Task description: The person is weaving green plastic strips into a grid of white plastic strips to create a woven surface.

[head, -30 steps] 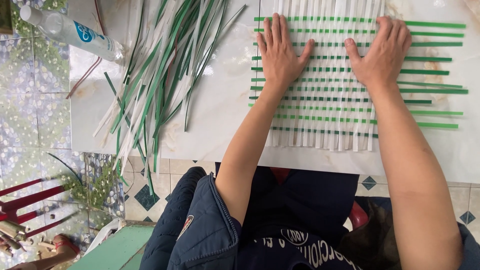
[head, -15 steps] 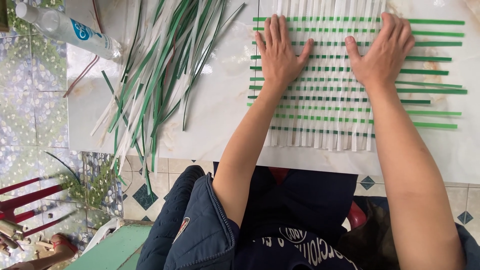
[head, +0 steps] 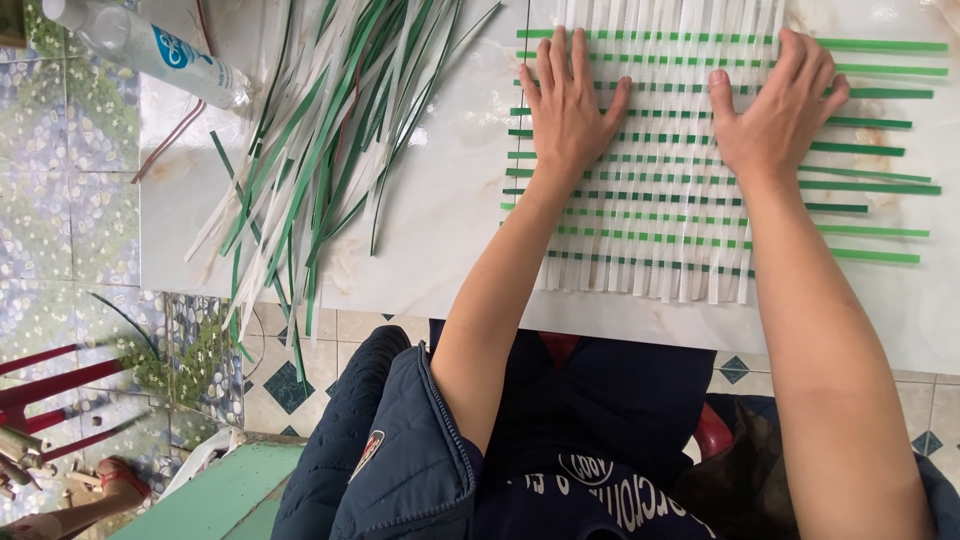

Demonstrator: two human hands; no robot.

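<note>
A: Both hands flat on the woven mat, palms down, fingers spread, gripping nothing. Left hand pressed on the mat's left half, right hand on its right half, well apart from each other.

B: And the mat itself?

A: Flat on the pale, glossy, marble-look worktop, toward its right side, just ahead of the near edge. Plaited from thin flat strips: white ones running away from the body, green ones crossing them left to right. Smooth, ribbon-like, slightly shiny, probably plastic.

B: Long axis?

A: Left to right, along the green strips. Green ends jutting out past the white weave on the right side, uneven in length. White ends hanging loose as a fringe at the near edge, cut off at the top of the view.

B: Beside it?

A: A loose heap of the same strips to the left, green and white mixed, fanned out, mostly pointing from the far edge down toward the near left corner, some tips overhanging the worktop edge. Well apart from the mat. A clear plastic bottle lying tilted at the far left corner, near the heap.

B: Below the worktop?

A: Patterned floor tiles, dark padded jacket over the lap.
</note>
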